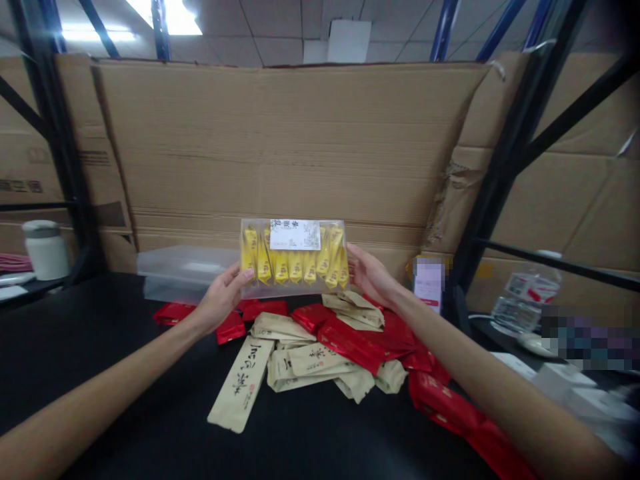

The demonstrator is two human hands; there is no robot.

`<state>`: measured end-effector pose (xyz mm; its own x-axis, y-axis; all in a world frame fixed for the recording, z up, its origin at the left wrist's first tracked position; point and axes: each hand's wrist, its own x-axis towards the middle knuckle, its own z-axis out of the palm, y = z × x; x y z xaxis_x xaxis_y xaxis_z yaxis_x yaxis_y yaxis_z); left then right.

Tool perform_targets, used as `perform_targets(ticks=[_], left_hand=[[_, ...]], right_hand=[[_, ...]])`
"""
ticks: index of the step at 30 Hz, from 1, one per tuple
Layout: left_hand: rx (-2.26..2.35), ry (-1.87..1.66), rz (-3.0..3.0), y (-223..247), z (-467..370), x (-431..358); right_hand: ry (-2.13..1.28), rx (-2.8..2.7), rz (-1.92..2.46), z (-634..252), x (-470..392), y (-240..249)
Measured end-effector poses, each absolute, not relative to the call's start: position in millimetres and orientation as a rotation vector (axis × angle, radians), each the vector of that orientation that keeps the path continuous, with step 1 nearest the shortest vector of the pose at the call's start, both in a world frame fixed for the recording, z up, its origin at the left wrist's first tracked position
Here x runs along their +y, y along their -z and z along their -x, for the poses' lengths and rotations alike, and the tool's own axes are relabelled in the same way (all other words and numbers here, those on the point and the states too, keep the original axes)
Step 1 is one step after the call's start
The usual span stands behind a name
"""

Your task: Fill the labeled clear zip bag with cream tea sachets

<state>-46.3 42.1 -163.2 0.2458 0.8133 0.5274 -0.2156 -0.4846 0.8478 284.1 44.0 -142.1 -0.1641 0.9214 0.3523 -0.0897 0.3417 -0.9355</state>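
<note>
Between my two hands a clear plastic box [294,257] is held up above the table. Several yellow packets stand in a row inside it, and a white printed label is stuck near its top. My left hand [226,293] grips the box's left end, thumb on the front. At the right end my right hand [371,272] is closed on the box, its fingertips partly hidden behind it. Below lie several cream paper packets [239,383] with dark writing, mixed with shiny red packets [350,341]. Behind my left hand sits a translucent plastic container [187,270].
Cardboard sheets [280,140] wall off the back of the black table [145,413], between dark metal posts [493,187]. A white cup [46,252] stands at far left. On the right are a phone [428,283], a water bottle [526,297] and small white boxes [563,380].
</note>
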Motion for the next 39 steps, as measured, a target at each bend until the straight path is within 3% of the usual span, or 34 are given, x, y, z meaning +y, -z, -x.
perform_targets(ticks=[7, 12, 16, 20, 27, 39], left_hand=[[1.061, -1.587, -2.375, 177.9, 58.8, 52.7], [1.031, -0.853, -3.044, 193.4, 61.0, 46.1], [1.022, -0.584, -3.020, 202.8, 57.9, 46.7], [0.982, -0.538, -2.984, 205.6, 59.0, 47.6], [0.943, -0.632, -2.896, 208.6, 60.6, 45.8], [1.001, -0.639, -2.862, 208.6, 61.1, 41.3]], right_hand=[[-0.531, -1.514, 0.851, -287.5, 68.2, 148.2], [-0.454, -1.511, 0.941, -289.7, 91.5, 169.6], [-0.401, -1.596, 0.936, -282.4, 97.6, 169.5], [-0.316, -1.686, 0.888, -271.2, 102.0, 139.4], [0.354, -2.230, 1.014, -240.4, 113.5, 84.7], [0.823, -2.204, 1.169, -200.6, 103.7, 97.3]])
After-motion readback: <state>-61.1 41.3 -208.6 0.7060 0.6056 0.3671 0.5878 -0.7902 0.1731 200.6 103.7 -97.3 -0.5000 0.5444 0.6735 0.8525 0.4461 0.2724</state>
